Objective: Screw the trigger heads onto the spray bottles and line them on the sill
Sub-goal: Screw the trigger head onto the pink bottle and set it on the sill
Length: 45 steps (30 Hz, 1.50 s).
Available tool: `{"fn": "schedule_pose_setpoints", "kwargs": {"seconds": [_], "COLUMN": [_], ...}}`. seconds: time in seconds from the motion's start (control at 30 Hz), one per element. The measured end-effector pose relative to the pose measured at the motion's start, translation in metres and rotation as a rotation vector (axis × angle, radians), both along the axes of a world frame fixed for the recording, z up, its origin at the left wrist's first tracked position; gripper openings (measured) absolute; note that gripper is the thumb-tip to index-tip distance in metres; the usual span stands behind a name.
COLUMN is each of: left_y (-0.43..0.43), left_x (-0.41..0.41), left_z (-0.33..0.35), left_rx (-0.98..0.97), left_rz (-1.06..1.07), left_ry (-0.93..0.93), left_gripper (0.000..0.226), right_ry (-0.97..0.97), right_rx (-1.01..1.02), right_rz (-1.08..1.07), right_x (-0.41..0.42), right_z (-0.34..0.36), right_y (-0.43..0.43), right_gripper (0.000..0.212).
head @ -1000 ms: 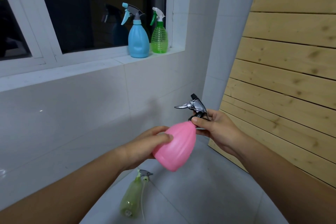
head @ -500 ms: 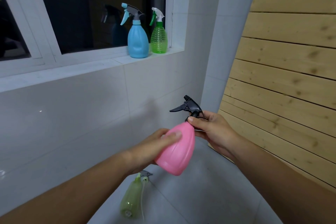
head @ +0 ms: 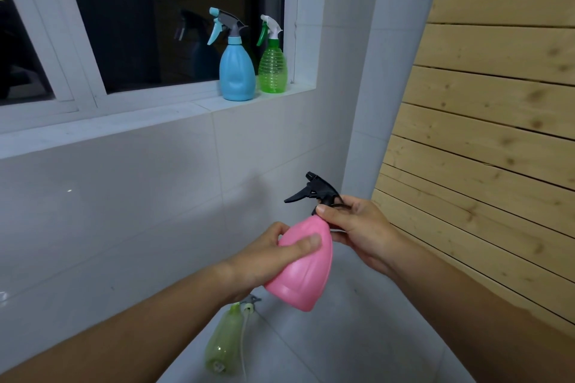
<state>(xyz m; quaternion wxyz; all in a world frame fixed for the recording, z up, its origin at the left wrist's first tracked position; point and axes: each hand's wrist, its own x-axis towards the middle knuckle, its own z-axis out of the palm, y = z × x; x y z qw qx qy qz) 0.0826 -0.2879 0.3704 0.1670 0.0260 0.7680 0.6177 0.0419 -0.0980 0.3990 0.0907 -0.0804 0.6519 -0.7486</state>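
Gripping pink bottle point(head: 300, 270) in left hand point(head: 267, 255), right hand point(head: 354, 227) clamped on black trigger head point(head: 314, 191), bottle now more upright

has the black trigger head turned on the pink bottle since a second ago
Yes. The black trigger head has swung its lever further left, towards the tiled wall, on the pink bottle.

Blue bottle point(head: 237, 71) beside green bottle point(head: 273, 68) on white sill point(head: 174, 110)

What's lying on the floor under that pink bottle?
Below the pink bottle a pale green bottle lies on its side on the floor tiles, with a trigger head and tube by its neck. The left forearm covers part of the floor.
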Motion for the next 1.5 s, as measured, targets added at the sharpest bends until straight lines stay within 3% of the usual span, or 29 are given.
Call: {"fn": "schedule_pose_setpoints", "kwargs": {"seconds": [0.13,0.27,0.53,0.7,1.1,1.2,1.33,1.5], "left_y": [0.0,-0.001,0.003,0.006,0.005,0.002,-0.006,-0.005], "left_x": [-0.001,-0.001,-0.003,-0.005,0.001,0.001,-0.002,-0.002], "left_z": [0.003,0.003,-0.001,-0.002,0.001,0.004,0.006,0.002], "left_rx": [0.128,0.03,-0.068,0.114,0.036,0.183,0.263,0.228], "left_rz": [-0.009,-0.056,0.028,0.001,0.025,-0.033,-0.096,-0.072], "left_ry": [-0.058,0.016,0.054,-0.039,0.005,-0.093,-0.076,-0.06], "left_gripper": [0.069,0.064,0.084,0.054,0.082,0.076,0.053,0.073], "right_ry": [-0.001,0.011,0.023,0.011,-0.008,-0.031,-0.074,-0.049], "right_rx": [-0.003,0.002,0.0,-0.001,0.007,0.006,-0.086,-0.15], "right_rz": [-0.009,-0.011,-0.012,-0.029,-0.008,0.008,0.065,0.095], "right_x": [-0.002,-0.001,0.003,0.003,0.006,0.007,0.008,0.012], "right_z": [0.001,-0.001,0.001,0.003,0.004,0.006,0.009,0.012], "right_y": [0.003,-0.001,-0.004,-0.002,-0.005,-0.003,-0.002,-0.003], "right_gripper": [0.01,0.011,0.008,0.01,0.011,0.006,0.01,0.01]}}
